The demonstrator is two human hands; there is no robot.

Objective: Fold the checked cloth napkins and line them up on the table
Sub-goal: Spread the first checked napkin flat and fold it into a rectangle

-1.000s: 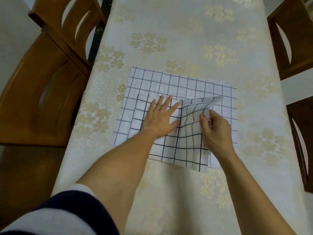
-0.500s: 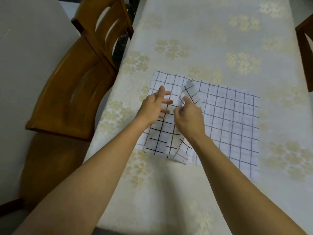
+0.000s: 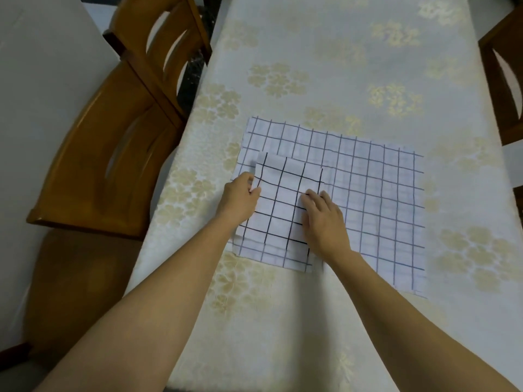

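fingers (image 3: 312,198) of my right hand (image 3: 325,222) lie straight and close together, pressing flat on the folded napkin (image 3: 283,193) close to its right edge. my left hand (image 3: 239,199) is at the opposite side, its fingertips (image 3: 254,190) curled in and pinching that napkin's left edge, where the cloth lifts a little. the folded napkin, white with bold black checks, sits on top of a larger spread napkin (image 3: 382,207) with thinner bluish checks and covers its left part; the near edges of the two almost line up. both cloths lie on the table (image 3: 325,66), which wears a cream cover with pale gold flowers, and they sit toward its left edge. from my feed i see a wooden chair (image 3: 99,154) standing along that left edge, a second chair (image 3: 158,43) beyond it, and part of another chair (image 3: 506,80) at the right edge.
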